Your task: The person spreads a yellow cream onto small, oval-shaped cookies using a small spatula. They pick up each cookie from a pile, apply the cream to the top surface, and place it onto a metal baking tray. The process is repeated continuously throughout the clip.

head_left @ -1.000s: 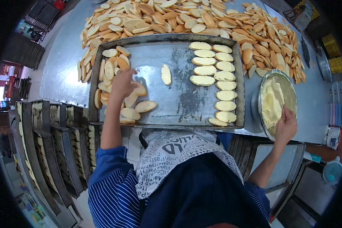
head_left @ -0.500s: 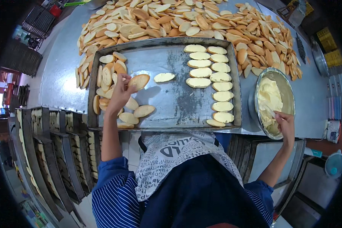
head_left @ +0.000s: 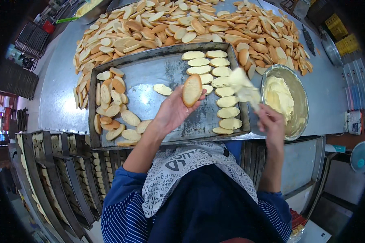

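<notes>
Over the middle of the metal tray (head_left: 136,73), my left hand (head_left: 171,111) holds an oval bread slice (head_left: 192,91), cut face up. My right hand (head_left: 271,121) grips a spatula (head_left: 246,91) loaded with pale cream, blurred by motion, between the slice and the cream bowl (head_left: 302,123). Two columns of cream-coated slices (head_left: 228,112) line the tray's right side. One more coated slice (head_left: 162,89) lies alone just left of the held one. Plain slices (head_left: 130,118) are heaped along the tray's left side.
A large pile of bread slices (head_left: 166,26) spreads across the far side of the metal table (head_left: 56,93). Stacked trays of slices (head_left: 69,170) stand below at the left. Another bowl with a green-handled tool (head_left: 67,19) sits at the far left.
My left hand has carried the bread slice from the tray's left side to its middle and turned it. My right hand has lifted the spatula out of the bowl, cream on it, moving left.
</notes>
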The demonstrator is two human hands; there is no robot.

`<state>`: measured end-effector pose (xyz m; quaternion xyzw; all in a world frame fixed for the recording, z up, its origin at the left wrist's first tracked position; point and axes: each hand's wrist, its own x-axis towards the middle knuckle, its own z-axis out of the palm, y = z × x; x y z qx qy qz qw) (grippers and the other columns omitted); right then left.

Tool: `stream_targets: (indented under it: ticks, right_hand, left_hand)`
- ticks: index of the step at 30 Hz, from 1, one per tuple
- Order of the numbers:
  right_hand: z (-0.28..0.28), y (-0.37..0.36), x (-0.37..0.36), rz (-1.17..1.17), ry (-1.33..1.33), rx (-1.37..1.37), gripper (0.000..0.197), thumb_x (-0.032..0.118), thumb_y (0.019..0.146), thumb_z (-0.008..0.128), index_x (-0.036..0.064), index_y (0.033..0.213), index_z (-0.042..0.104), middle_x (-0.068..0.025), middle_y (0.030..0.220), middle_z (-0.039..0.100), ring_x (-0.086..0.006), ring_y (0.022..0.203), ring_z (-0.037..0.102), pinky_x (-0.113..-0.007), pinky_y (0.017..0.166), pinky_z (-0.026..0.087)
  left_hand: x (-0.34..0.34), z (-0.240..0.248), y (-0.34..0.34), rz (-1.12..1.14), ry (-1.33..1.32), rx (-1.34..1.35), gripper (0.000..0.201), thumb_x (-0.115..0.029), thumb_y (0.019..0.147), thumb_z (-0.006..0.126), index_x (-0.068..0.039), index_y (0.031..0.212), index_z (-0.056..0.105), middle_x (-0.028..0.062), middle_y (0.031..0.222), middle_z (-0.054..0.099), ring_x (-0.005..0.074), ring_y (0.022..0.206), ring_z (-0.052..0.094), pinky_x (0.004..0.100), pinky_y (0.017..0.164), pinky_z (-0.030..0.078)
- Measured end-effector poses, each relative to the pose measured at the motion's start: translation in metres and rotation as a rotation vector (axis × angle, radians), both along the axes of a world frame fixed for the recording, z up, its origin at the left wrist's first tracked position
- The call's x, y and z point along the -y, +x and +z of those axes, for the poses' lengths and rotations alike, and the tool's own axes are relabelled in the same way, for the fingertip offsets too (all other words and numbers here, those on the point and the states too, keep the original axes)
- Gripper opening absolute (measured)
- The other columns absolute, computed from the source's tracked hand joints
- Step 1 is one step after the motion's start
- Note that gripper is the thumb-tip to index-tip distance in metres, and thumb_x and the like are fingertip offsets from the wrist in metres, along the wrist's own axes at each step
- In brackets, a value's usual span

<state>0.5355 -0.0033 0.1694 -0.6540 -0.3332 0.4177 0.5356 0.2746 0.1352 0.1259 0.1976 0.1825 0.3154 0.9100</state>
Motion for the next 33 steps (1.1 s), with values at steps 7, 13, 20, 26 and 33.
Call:
stream_targets:
  ticks: [7,13,20,26,33]
  right_hand:
    - [-0.026,-0.053,-0.025,0.066,0.326,0.127,0.021,-0.003,0.084,0.059,-0.0024,0.103,0.066,-0.0067,0.092,0.062,-0.0079,0.057,0.052,-0.021,0.051,0.041]
    - [-0.038,-0.076,-0.027,0.053,0.478,0.769,0.044,-0.013,0.068,0.057,0.0087,0.105,0.070,-0.0072,0.090,0.062,-0.0160,0.067,0.059,-0.027,0.059,0.047]
    - [-0.035,-0.064,-0.021,0.117,0.580,1.155,0.052,-0.009,0.059,0.055,0.0137,0.104,0.071,-0.0052,0.088,0.064,-0.0221,0.069,0.061,-0.031,0.059,0.046]
    - [-0.017,-0.057,-0.018,0.084,0.605,1.215,0.054,-0.007,0.058,0.055,0.0147,0.105,0.070,-0.0038,0.091,0.064,-0.0198,0.070,0.060,-0.030,0.056,0.041]
    - [-0.021,-0.054,-0.010,0.111,0.649,1.238,0.055,-0.004,0.057,0.056,0.0160,0.106,0.070,-0.0014,0.093,0.063,-0.0172,0.069,0.056,-0.031,0.057,0.037]
  left_hand:
    - [0.010,0.006,0.002,0.065,-0.045,0.038,0.050,-0.028,0.097,0.044,-0.001,0.136,0.029,0.0179,0.131,0.044,0.0252,0.118,0.049,0.0336,0.100,0.044]
    - [0.014,0.017,0.002,0.081,-0.007,0.012,0.048,-0.029,0.095,0.049,-0.002,0.133,0.035,0.0154,0.128,0.046,0.0234,0.116,0.049,0.0330,0.099,0.045]
    - [0.011,-0.005,-0.009,0.139,-0.067,0.035,0.046,-0.025,0.093,0.054,-0.003,0.130,0.039,0.0126,0.125,0.047,0.0214,0.113,0.050,0.0334,0.097,0.046]
    - [0.004,-0.006,-0.012,0.179,-0.009,0.016,0.044,-0.025,0.092,0.056,-0.012,0.131,0.039,0.0057,0.123,0.048,0.0186,0.112,0.050,0.0333,0.094,0.047]
    - [0.000,-0.003,-0.014,0.147,-0.026,0.086,0.048,-0.025,0.092,0.056,-0.021,0.135,0.034,0.0047,0.130,0.044,0.0205,0.116,0.048,0.0335,0.093,0.048]
